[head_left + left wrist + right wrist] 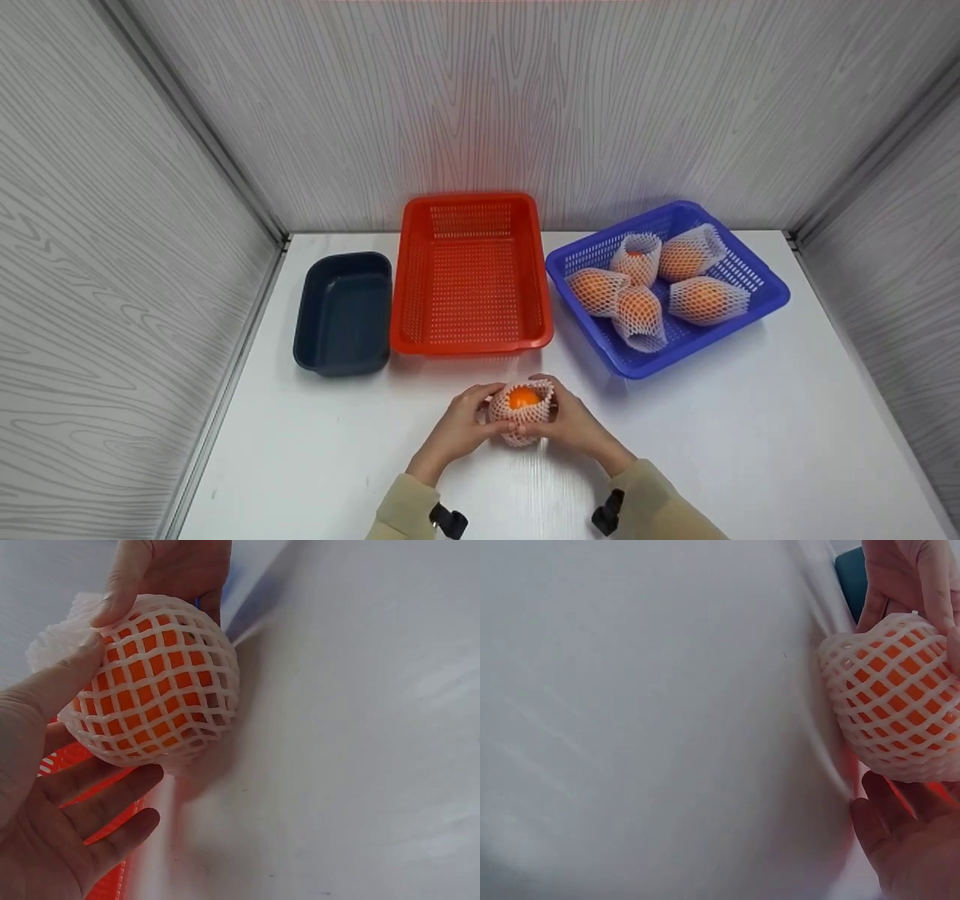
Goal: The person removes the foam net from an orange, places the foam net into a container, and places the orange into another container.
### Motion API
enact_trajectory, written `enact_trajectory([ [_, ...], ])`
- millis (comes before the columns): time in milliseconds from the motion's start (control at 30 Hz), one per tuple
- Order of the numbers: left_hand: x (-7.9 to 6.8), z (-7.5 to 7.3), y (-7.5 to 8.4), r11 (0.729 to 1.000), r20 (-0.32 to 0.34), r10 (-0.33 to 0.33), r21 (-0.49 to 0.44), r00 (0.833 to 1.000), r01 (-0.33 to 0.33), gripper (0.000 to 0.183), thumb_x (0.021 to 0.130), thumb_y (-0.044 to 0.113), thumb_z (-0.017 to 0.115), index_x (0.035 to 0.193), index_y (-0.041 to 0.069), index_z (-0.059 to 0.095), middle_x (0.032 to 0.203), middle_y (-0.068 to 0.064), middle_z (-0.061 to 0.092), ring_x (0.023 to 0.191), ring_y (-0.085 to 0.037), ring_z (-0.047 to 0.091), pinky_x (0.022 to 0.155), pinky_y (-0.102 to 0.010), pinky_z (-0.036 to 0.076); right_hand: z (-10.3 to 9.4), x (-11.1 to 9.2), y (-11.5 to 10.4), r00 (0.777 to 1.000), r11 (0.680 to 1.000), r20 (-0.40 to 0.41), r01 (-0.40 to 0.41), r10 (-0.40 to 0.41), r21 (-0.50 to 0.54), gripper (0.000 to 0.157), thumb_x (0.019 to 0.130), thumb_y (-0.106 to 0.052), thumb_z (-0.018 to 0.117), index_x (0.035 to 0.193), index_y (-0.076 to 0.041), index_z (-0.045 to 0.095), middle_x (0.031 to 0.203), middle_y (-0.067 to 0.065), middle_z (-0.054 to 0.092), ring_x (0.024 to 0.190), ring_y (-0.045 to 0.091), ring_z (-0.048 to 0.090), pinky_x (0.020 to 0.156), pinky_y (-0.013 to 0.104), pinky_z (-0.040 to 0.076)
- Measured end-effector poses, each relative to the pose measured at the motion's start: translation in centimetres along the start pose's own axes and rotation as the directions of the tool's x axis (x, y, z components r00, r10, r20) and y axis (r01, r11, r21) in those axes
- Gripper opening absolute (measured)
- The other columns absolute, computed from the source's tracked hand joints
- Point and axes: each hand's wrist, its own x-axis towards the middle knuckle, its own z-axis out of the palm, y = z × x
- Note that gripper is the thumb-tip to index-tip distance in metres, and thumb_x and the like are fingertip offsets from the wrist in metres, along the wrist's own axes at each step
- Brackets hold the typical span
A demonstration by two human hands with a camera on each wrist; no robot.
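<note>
From where I stand, a person has both hands round a fruit (523,397) wrapped in a white net (519,435), over the near middle of the tabletop (330,450). The left hand (457,429) pinches it from one side, thumb laid across the near face of the net and fingers reaching round the far side. The right hand (576,424) grips the opposite side in the same way, so the two thumb tips come close together on the mesh. In the left wrist view the lower fingers of the left hand stand a little apart from one another. The net gapes at the top, and the bare orange skin shows through the opening. I cannot tell whether the fruit touches the tabletop.

Just beyond it sits a red basket (476,292), its slotted floor in plain sight. A dark bin (345,322) stands just beside it on the left. On the right a blue basket (679,358) is set askew, one corner just beside the red one. Five netted fruits (709,300) lie inside; the net of the one at the back, near the middle, opens upward. Tan sleeves (409,506) cover the person's forearms, with a small black device (451,522) near each wrist. Pale, wood-grained walls (450,97) enclose the tabletop behind and on both sides.
</note>
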Motion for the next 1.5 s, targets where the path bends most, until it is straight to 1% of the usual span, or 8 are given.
enact_trajectory([
  [167,-0.1,-0.2,0.0,0.999,0.010,-0.036,-0.012,0.999,0.036,0.066,0.074,0.048,0.068,0.128,0.013,0.050,0.117,0.000,0.053,0.102,-0.014,0.053,0.086,-0.031,0.045,-0.6,0.0,-0.1,0.999,0.998,0.035,0.027,-0.029,0.058,0.060,0.076,-0.016,0.074,0.127,0.001,0.047,0.119,0.011,0.055,0.105,0.023,0.053,0.090,0.041,0.041],
  [400,-0.3,-0.3,-0.1,0.996,0.030,-0.088,0.022,0.996,0.088,0.072,0.076,0.052,0.065,0.132,0.012,0.045,0.118,0.001,0.053,0.104,-0.015,0.051,0.089,-0.036,0.042,-1.0,0.3,0.3,0.997,0.984,-0.003,0.078,-0.078,0.158,0.044,0.079,-0.009,0.070,0.119,0.002,0.057,0.124,0.015,0.053,0.113,0.025,0.049,0.091,0.038,0.041],
  [567,-0.4,-0.3,-0.1,0.995,0.027,-0.066,0.075,0.997,0.064,0.075,0.074,0.052,0.066,0.138,0.022,0.040,0.124,0.003,0.048,0.115,-0.017,0.045,0.097,-0.043,0.035,-0.5,0.5,-0.2,0.990,0.987,-0.078,0.122,-0.114,0.106,0.029,0.077,-0.008,0.071,0.104,0.003,0.066,0.118,0.019,0.056,0.112,0.031,0.050,0.091,0.035,0.041],
  [733,-0.3,-0.2,0.1,0.999,0.024,-0.028,0.039,0.999,0.027,0.074,0.071,0.045,0.073,0.135,0.024,0.043,0.136,0.001,0.039,0.124,-0.020,0.037,0.099,-0.044,0.031,0.1,0.7,-0.9,0.975,0.981,-0.129,0.190,-0.183,0.044,0.018,0.076,-0.005,0.071,0.091,0.004,0.070,0.111,0.021,0.060,0.108,0.036,0.053,0.092,0.041,0.040],
  [900,0.1,-0.1,0.3,1.000,-0.020,0.028,0.011,0.999,-0.028,0.062,0.071,0.036,0.076,0.127,0.020,0.054,0.132,0.003,0.045,0.122,-0.017,0.039,0.101,-0.041,0.030,0.5,0.8,-1.3,0.963,0.975,-0.168,0.218,-0.209,0.034,0.014,0.077,-0.002,0.070,0.089,0.005,0.069,0.101,0.020,0.064,0.099,0.034,0.058,0.089,0.041,0.043],
  [1167,0.2,-0.1,0.8,0.997,-0.047,0.073,0.000,0.996,-0.073,0.055,0.073,0.032,0.075,0.121,0.013,0.059,0.125,-0.002,0.051,0.116,-0.021,0.046,0.098,-0.044,0.033,0.7,0.7,-1.4,0.963,0.980,-0.207,0.190,-0.175,0.057,0.010,0.077,0.000,0.069,0.078,0.007,0.062,0.097,0.020,0.064,0.094,0.031,0.060,0.082,0.032,0.047],
  [1367,0.3,0.0,0.9,0.995,-0.053,0.098,0.007,0.994,-0.097,0.050,0.076,0.031,0.073,0.120,0.010,0.061,0.124,-0.007,0.052,0.115,-0.022,0.047,0.096,-0.044,0.036,0.6,0.6,-1.5,0.966,0.983,-0.192,0.183,-0.175,0.025,0.018,0.078,-0.002,0.069,0.095,0.004,0.067,0.098,0.016,0.065,0.093,0.027,0.060,0.076,0.035,0.050],
  [1500,0.4,0.0,1.1,0.996,-0.064,0.091,0.018,0.994,-0.090,0.046,0.077,0.029,0.072,0.117,0.009,0.062,0.122,-0.007,0.053,0.114,-0.021,0.048,0.094,-0.042,0.038,0.3,0.6,-1.4,0.974,0.980,-0.129,0.191,-0.184,0.050,0.021,0.079,-0.003,0.068,0.099,0.004,0.066,0.103,0.017,0.063,0.100,0.029,0.057,0.082,0.040,0.047],
])
